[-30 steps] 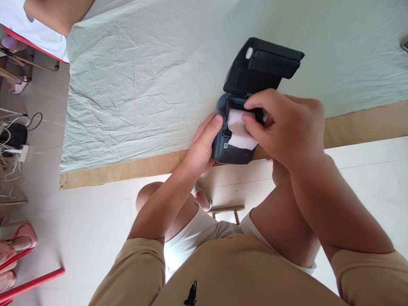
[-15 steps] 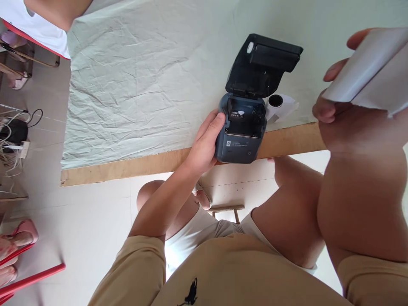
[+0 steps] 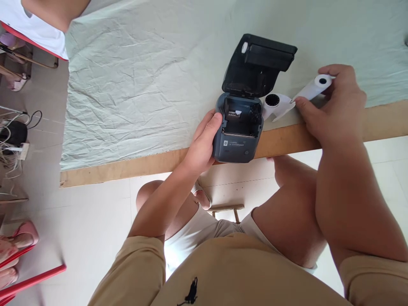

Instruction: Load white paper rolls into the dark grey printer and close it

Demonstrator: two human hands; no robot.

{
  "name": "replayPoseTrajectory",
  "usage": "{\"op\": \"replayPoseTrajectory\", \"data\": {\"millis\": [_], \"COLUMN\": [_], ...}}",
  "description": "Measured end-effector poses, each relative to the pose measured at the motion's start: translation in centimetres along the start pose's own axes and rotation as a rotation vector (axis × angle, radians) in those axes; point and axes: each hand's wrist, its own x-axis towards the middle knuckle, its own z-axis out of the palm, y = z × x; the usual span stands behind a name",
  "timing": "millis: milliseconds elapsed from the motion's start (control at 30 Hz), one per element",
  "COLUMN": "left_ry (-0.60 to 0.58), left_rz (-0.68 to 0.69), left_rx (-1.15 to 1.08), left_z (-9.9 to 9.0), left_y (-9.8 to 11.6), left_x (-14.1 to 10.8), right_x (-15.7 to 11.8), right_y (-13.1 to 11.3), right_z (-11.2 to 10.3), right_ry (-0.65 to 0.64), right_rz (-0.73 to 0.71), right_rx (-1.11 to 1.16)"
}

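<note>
A dark label printer (image 3: 238,146) lies at the table's front edge with its black lid (image 3: 259,63) swung up and its paper bay showing. My left hand (image 3: 204,142) is closed round the printer's left side, thumb on top. To the right, my right hand (image 3: 339,104) holds a white paper roll (image 3: 310,90) between thumb and fingers, low over the cloth; its dark core hole faces me. A second white roll (image 3: 270,106) with a black core end sits against the printer's right side, a loose strip of paper beside it.
A pale green cloth (image 3: 137,85) covers the table, with a bare wooden edge (image 3: 127,172) in front. Another person's arm (image 3: 57,10) rests at the top left. Tangled cables (image 3: 11,140) and a red chair frame (image 3: 38,280) are on the left.
My right hand has come down and left toward the table with the white roll, which was raised near the camera. The printer has shifted slightly left in view, still in my left hand.
</note>
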Motion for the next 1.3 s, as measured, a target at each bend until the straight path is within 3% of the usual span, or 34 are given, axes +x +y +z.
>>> {"op": "replayPoseTrajectory", "data": {"millis": [133,200,300,433,567,667,733,867,1067,1300], "left_ry": [0.005,0.005,0.011,-0.001,-0.004,-0.008,-0.027,-0.032,-0.041,-0.026], "left_rz": [0.003,0.003,0.012,0.012,-0.001,-0.008,0.007,0.057,0.061,0.062], "left_rx": [-0.002,-0.007,-0.011,-0.008,-0.012,-0.004,0.009,0.046,0.059,0.034], "left_z": [0.1,0.2,0.3,0.2,0.1,0.0,0.1,0.4,0.7,0.8], "left_y": [0.1,0.2,0.2,0.1,0.0,0.1,0.2,0.7,1.1,0.9], "left_x": [-0.2,-0.2,0.0,0.1,0.0,-0.1,-0.2,-0.4,-0.4,-0.6], "right_x": [-1.0,-1.3,-1.2,-1.1,-1.6,-1.8,-1.7,-1.4,-1.2,-1.9], "right_y": [-4.3,-6.1,-7.2,-6.6,-6.9,-8.6,-10.2,-13.1,-12.6,-13.5], "right_z": [0.5,1.6,3.7,5.2,4.9,4.4,4.2,4.1,4.6,3.9], "right_ry": [0.116,0.061,-0.042,-0.081,0.113,0.336,0.391,0.297,0.252,0.111], "right_rz": [-0.201,-0.240,-0.194,-0.059,-0.065,-0.193,-0.316,-0.508,-0.462,-0.336], "right_rx": [0.087,0.108,0.059,0.078,0.305,0.418,0.406,0.287,0.094,0.150]}}
